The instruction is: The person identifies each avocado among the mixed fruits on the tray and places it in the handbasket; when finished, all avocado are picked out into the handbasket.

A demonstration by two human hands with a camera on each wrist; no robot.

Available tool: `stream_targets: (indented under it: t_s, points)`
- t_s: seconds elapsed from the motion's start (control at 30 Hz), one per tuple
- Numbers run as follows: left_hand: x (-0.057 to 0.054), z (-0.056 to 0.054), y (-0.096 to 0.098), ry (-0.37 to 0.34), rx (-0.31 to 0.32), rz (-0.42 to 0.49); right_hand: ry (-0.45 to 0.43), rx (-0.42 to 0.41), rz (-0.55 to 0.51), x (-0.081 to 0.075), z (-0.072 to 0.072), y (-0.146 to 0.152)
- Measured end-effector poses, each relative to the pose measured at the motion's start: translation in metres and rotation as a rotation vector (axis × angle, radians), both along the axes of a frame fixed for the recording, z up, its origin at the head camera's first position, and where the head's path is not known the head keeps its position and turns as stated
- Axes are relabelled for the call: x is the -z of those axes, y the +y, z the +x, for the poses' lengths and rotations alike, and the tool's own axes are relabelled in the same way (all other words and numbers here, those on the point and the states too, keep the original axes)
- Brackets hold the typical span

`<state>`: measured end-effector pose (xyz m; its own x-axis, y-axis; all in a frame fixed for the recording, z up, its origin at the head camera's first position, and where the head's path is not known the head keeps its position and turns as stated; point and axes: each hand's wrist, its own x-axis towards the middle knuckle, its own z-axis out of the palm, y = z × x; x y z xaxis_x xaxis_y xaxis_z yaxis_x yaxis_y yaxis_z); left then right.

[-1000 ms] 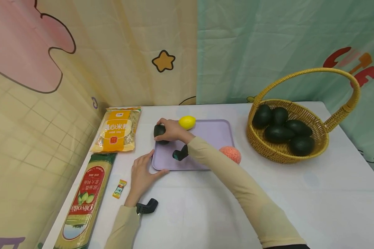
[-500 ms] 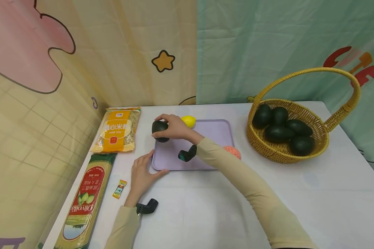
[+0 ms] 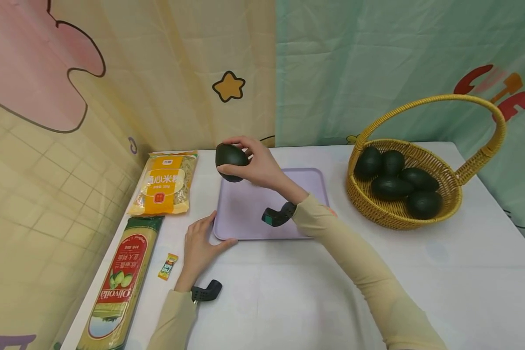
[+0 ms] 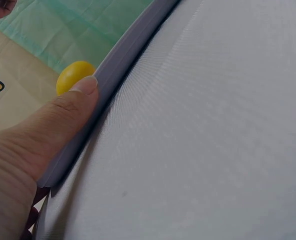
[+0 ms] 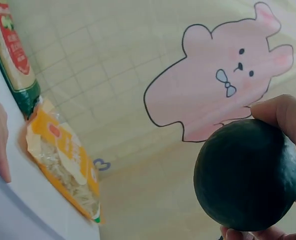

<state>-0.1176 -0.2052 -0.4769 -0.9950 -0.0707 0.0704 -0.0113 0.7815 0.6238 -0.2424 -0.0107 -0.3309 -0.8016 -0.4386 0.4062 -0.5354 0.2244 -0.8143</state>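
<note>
My right hand (image 3: pixel 262 165) grips a dark green avocado (image 3: pixel 230 156) between thumb and fingers, held up over the far left corner of the lilac tray (image 3: pixel 271 214). The right wrist view shows the avocado (image 5: pixel 245 175) from its rounded end, with fingertips at its sides. At the tray's near left corner my left hand (image 3: pixel 200 245) rests spread, fingers along the left side and thumb (image 4: pixel 72 100) against the front rim. A yellow lemon (image 4: pixel 73 76) shows past the tray rim in the left wrist view; in the head view my right hand hides it.
A wicker basket (image 3: pixel 354 199) with a tall handle holds several avocados (image 3: pixel 391 188) on the right. At left lie a pasta bag (image 3: pixel 164 182), a long spaghetti pack (image 3: pixel 120 282) and a small wrapped candy (image 3: pixel 168 266). My right sleeve mostly covers a pink ball (image 3: pixel 331 211).
My right hand has lifted the avocado up and away from the tray's left edge. The lemon has gone out of sight behind it in the head view. My left hand has stayed put.
</note>
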Motion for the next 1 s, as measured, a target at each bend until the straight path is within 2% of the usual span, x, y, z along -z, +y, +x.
stream_targets:
  t_s: [0.4, 0.63, 0.8, 1.0]
  points:
    - [0.001, 0.002, -0.002, 0.048, 0.020, 0.022, 0.046, 0.068, -0.259, -0.023, 0.017, 0.048]
    - [0.000, 0.001, -0.003, 0.052, 0.021, 0.034, 0.073, 0.110, -0.405, -0.031, 0.026, 0.087]
    - [-0.001, 0.001, -0.003, 0.032, 0.014, 0.037, 0.107, 0.150, -0.484, -0.031, 0.032, 0.114]
    - [0.000, 0.002, -0.003, 0.034, 0.015, 0.040, 0.132, 0.204, -0.504, -0.023, 0.040, 0.147]
